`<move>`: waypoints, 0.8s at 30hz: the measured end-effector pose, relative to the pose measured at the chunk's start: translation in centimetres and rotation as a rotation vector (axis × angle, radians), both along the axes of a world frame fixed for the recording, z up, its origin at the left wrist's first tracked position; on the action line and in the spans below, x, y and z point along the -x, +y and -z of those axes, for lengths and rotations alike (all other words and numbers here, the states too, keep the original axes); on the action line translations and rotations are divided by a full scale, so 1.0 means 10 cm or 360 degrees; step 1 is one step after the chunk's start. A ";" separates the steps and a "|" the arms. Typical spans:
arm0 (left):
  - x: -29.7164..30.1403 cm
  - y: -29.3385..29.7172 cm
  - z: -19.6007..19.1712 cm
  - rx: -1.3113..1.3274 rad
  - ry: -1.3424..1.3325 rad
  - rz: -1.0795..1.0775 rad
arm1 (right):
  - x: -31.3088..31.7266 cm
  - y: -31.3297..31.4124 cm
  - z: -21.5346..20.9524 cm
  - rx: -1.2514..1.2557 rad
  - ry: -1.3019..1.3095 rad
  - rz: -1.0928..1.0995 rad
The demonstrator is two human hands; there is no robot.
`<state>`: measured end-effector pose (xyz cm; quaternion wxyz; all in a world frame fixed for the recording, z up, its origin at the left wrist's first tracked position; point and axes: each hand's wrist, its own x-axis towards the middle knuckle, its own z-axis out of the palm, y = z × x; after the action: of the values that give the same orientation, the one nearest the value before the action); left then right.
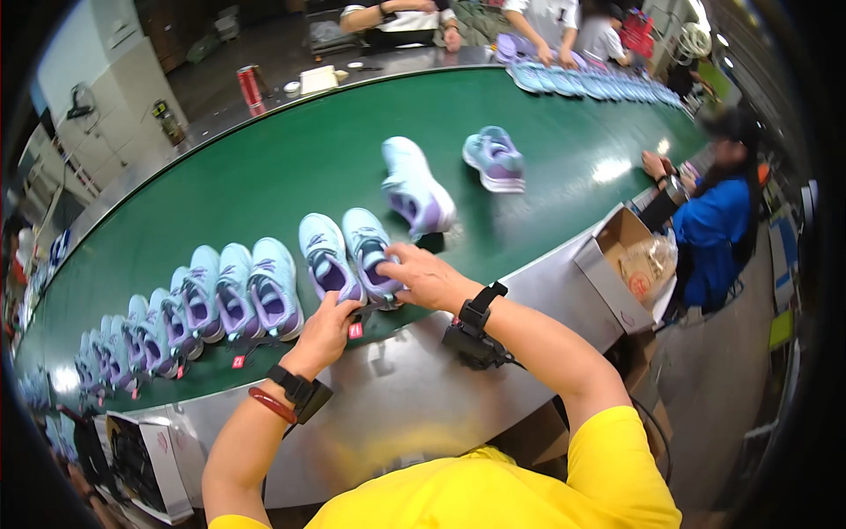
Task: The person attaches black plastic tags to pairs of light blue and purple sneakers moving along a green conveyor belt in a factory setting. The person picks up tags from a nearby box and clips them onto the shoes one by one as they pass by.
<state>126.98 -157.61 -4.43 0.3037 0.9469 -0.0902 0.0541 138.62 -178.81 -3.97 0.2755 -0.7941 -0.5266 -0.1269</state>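
Note:
Two light-blue sneakers with purple linings stand side by side at the near edge of the green belt, toes pointing away from me. My left hand (326,333) is closed at the heel of the left sneaker (320,234), where a small red tag hangs. Thumb and fingers of my right hand (430,277) grip the collar of the right sneaker (362,227). Just beyond it, another sneaker (412,176) lies tilted, slightly blurred, and a further sneaker (495,160) rests to its right with its heel toward me.
Several matching sneakers (233,278) line the green belt (256,176) to the left. A metal ledge (414,379) runs along my side. An open carton (608,264) holding a plastic bag stands at right, beside a seated person in blue. People work across the belt near more shoes (590,84).

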 end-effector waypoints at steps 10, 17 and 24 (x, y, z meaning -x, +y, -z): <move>-0.20 -0.17 0.07 -0.0682 0.0136 0.0052 | 0.99 -1.14 -0.12 0.0507 0.0852 0.1179; -0.20 -0.08 0.07 -0.0704 0.0009 0.0140 | 1.27 -0.84 0.46 0.0076 0.0500 0.1378; -0.27 0.05 0.14 -0.0624 -0.0026 0.0215 | 1.43 -1.42 0.33 -0.0840 0.1235 0.0966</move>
<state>129.66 -157.15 -5.85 0.1159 0.9792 -0.1648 0.0226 124.32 -193.05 -7.28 0.5897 -0.8027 -0.0848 -0.0264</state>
